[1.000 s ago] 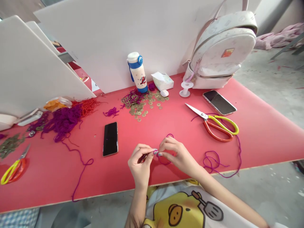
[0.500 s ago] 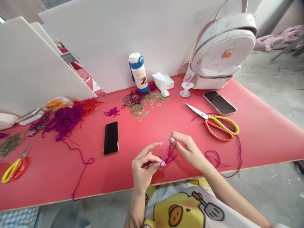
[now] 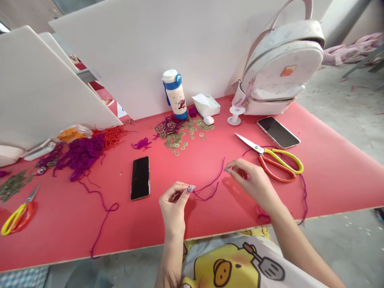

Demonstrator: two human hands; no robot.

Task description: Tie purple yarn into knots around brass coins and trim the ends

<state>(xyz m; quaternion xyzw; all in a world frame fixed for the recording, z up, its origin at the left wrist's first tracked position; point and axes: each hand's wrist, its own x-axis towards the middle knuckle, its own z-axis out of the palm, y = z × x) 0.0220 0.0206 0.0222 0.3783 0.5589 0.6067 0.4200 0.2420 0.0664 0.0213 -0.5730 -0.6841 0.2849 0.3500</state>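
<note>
My left hand [image 3: 177, 200] pinches a purple cord [image 3: 210, 185] between thumb and index finger, low in the middle of the view. Two loose ends of the cord reach out to the right. One end points up toward my right hand [image 3: 247, 178], stopping just short of its fingertips. The thumb and index finger of my right hand are pressed together; whether anything thin is between them is too small to tell. Scissors [image 3: 271, 158] with yellow and orange handles lie to the right, over another length of purple cord [image 3: 305, 196].
A black phone [image 3: 140, 178] lies left of my hands. Behind are coins [image 3: 177, 142], a bottle [image 3: 177, 96], a tissue pack [image 3: 207, 106], a white spool [image 3: 236, 115], another phone [image 3: 278, 132] and a backpack [image 3: 277, 72]. Purple yarn [image 3: 81, 156] and more scissors [image 3: 19, 214] are at left.
My hands have moved apart, the left to the left and the right up and to the right. The cord loop between them has opened into two loose ends, away from my right hand.
</note>
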